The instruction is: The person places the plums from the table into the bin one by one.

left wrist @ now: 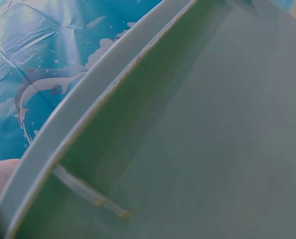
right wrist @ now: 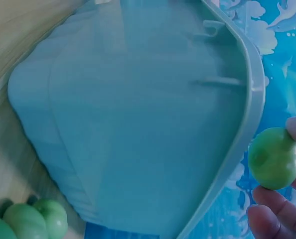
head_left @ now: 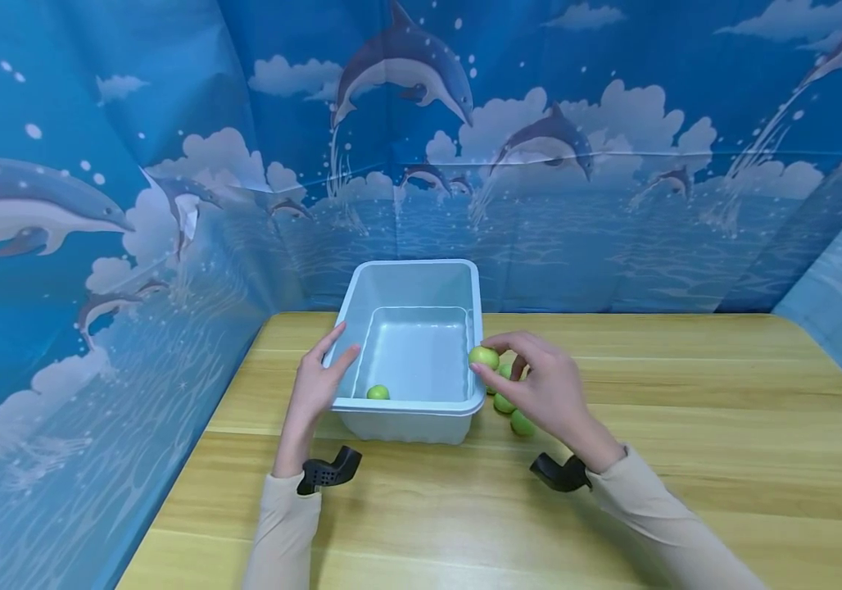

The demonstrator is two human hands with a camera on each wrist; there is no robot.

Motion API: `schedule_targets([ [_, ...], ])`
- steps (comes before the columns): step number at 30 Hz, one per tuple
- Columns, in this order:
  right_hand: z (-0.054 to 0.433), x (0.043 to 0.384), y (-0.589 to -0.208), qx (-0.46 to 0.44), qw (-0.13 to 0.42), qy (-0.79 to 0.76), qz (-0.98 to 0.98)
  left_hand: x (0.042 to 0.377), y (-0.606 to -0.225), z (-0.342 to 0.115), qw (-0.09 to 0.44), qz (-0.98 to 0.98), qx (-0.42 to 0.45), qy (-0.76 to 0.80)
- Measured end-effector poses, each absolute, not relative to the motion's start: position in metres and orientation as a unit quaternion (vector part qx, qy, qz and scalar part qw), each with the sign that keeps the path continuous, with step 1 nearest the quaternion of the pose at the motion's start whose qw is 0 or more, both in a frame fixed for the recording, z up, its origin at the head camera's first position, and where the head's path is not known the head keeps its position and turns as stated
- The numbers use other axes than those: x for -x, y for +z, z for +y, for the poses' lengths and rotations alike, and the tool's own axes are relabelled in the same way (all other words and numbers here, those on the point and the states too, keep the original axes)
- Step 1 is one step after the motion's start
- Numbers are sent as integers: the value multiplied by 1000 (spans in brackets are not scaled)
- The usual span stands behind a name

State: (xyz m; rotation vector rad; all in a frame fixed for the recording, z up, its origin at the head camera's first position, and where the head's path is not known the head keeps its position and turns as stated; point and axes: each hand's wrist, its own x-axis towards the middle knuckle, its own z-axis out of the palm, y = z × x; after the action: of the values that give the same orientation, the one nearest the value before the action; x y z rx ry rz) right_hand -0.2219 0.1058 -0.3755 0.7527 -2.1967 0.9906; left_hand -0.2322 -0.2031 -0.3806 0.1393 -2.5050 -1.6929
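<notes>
A pale blue plastic bin stands on the table. My left hand holds its left rim, thumb reaching over the inside; in the left wrist view only a bit of that hand shows at the rim. At the bin's right rim my right hand pinches a smooth, round green fruit between thumb and fingertips. The right wrist view shows this fruit just outside the rim. Inside the bin, one similar green fruit lies near the front left corner.
Several more green fruits lie on the wooden table just right of the bin, partly beneath the right hand. A blue dolphin-print curtain hangs behind the table and along its left side. Black wrist mounts sit on both forearms.
</notes>
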Motion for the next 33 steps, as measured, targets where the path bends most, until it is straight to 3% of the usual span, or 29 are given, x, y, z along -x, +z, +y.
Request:
schedule_targets([
  [33,75,228,-381,-281,266,401,-830,234,-381,-203,56,-834,-55,-547],
])
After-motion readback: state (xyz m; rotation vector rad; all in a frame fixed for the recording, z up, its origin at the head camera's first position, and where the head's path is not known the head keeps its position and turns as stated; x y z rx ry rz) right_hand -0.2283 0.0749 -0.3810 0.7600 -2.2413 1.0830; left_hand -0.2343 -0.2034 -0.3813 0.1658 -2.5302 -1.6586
